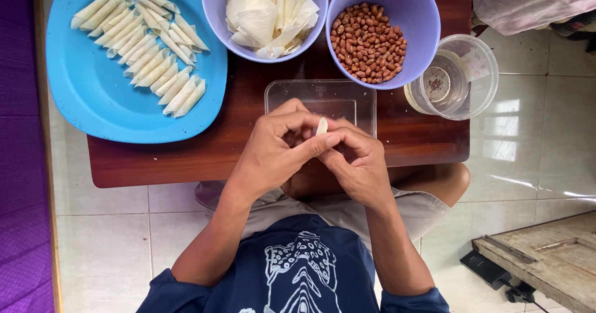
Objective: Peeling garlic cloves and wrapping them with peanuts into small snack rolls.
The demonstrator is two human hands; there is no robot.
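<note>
The dark wooden surface (248,145) filled the upper half of the view, set on a pale tiled floor (105,238). Up at ten o'clock sat the big blue plate (87,95), loaded with rows of pale rolled wrappers (146,52), packed side by side. At twelve o'clock, a lavender bowl (214,9) held a heap of flat wrapper sheets (267,15). Just beside it, at one o'clock, a second lavender bowl (416,9) carried brown peanuts (367,43). Out at two o'clock stood a clear round tub (481,71), hanging partly over the surface's edge. Dead centre lay a clear flat tray (338,99), right in front of the hands.

Now the hands: the left hand (270,154) and right hand (360,164) met at the middle, fingers curled inward and touching. Pinched between both sets of fingertips was a small pale roll (321,126), standing nearly upright, only its tip showing above the fingers, over the near edge of the tray. Both hands were closed tight around it.
</note>
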